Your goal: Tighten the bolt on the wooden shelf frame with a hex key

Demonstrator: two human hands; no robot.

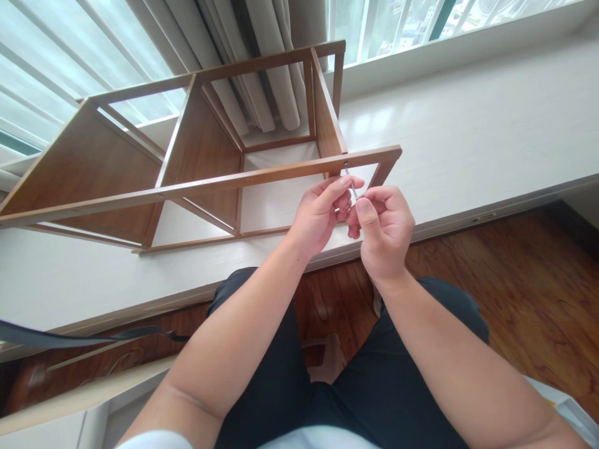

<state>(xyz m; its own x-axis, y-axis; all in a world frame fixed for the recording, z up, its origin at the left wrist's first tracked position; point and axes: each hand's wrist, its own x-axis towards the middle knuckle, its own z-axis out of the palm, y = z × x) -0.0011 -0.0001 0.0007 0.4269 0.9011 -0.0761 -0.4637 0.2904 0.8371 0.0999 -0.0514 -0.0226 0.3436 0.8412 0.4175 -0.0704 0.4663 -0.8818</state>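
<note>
A brown wooden shelf unit lies on its side on the white window ledge, its shelves standing upright. Near the right end of its front rail, a thin metal hex key meets a bolt hole. My left hand pinches the key's shaft close to the rail. At the key's near end, the curled fingers of my right hand are closed on it. Fingers partly cover the key, so its full shape is hidden.
The white ledge runs along the windows, with grey curtains behind the unit. Below its front edge is a dark wood floor. A dark strap crosses at left. A white box-like edge shows at lower right.
</note>
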